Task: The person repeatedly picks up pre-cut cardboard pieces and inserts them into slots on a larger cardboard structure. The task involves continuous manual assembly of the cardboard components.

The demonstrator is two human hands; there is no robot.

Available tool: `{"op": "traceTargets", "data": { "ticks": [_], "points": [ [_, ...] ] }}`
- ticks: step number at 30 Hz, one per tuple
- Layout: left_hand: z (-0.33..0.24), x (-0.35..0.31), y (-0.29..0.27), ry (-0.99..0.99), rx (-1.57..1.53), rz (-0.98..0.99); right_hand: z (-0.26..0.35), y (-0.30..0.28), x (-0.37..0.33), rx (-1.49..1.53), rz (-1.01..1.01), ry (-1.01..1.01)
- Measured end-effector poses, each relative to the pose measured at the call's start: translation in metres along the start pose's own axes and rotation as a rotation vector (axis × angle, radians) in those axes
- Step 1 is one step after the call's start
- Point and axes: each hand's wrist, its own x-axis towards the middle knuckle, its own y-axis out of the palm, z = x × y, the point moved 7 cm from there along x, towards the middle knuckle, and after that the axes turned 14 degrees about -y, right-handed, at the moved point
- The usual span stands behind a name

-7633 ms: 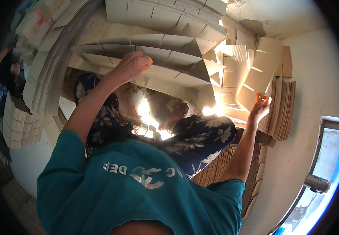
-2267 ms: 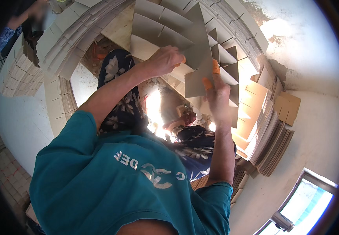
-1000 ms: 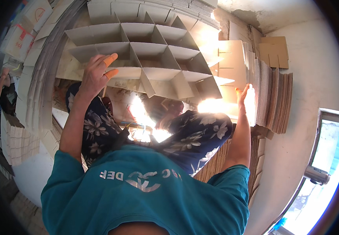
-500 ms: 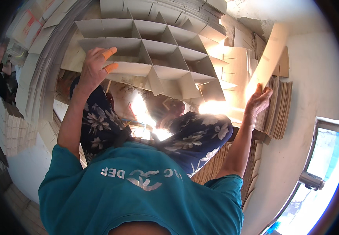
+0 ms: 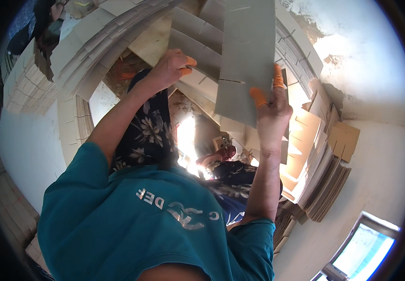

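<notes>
My right hand [image 5: 273,110], with orange finger covers, grips a long grey-brown cardboard strip [image 5: 247,51] with slits. The strip stands over a grid of crossed cardboard dividers [image 5: 198,47] and hides much of it. At the grid's left end is my left hand [image 5: 169,69], its orange-covered thumb and finger drawn close together. Whether a divider edge lies between them I cannot make out. The grid's open cells sit above my knees.
Stacked slit cardboard sheets [image 5: 92,40] lie along the left. More cardboard sheets [image 5: 324,187] lean by the wall at right. A bright window [image 5: 364,250] is at lower right. Part of another person [image 5: 36,21] shows at far upper left.
My right hand has brought the strip from the right side in over the grid. My left hand's thumb and finger have come closer together. The whole view has turned and shifted.
</notes>
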Motion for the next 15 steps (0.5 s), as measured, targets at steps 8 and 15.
{"op": "traceTargets", "data": {
  "ticks": [8,15],
  "points": [
    [0.005,-0.002,0.004,0.002,-0.052,0.003,0.003,0.044,0.014,0.015,0.154,0.043],
    [-0.002,-0.001,0.001,0.008,-0.050,-0.018,-0.007,0.058,0.014,0.065,0.172,0.049]
  ]
}}
